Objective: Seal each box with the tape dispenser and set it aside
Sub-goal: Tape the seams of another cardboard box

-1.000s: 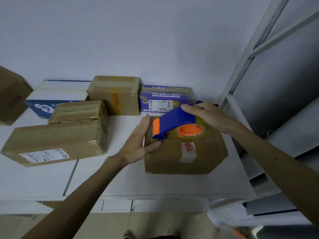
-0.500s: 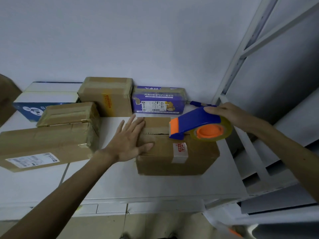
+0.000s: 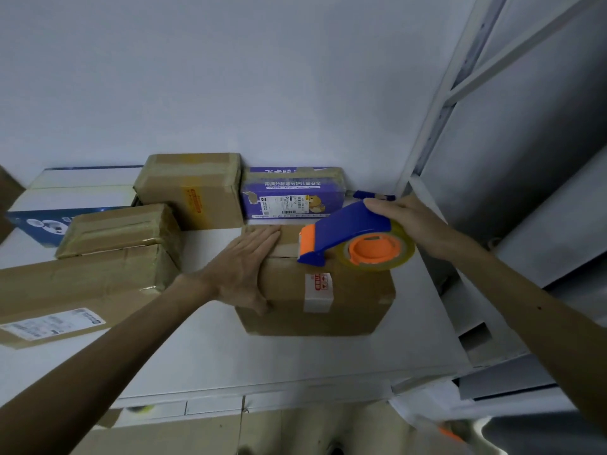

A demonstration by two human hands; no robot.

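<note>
Far left, a brown carton (image 3: 7,195) is cut off by the frame edge. A white-and-blue box (image 3: 72,200) sits half hidden behind a small taped carton (image 3: 121,228), which is stacked on a long labelled carton (image 3: 82,290). The left hand (image 3: 244,269) lies flat on top of the box (image 3: 328,307), fingers straight, thumb down the near side. That box stands on the white surface (image 3: 230,359), just in front of a purple box (image 3: 292,192) whose print is too small to read. The tape dispenser (image 3: 348,236) hangs over the top seam, hiding it there; contact is unclear. The right hand (image 3: 410,221) curls round its blue handle, fingertips out of sight. Behind, a blue object (image 3: 371,195) is mostly hidden.
</note>
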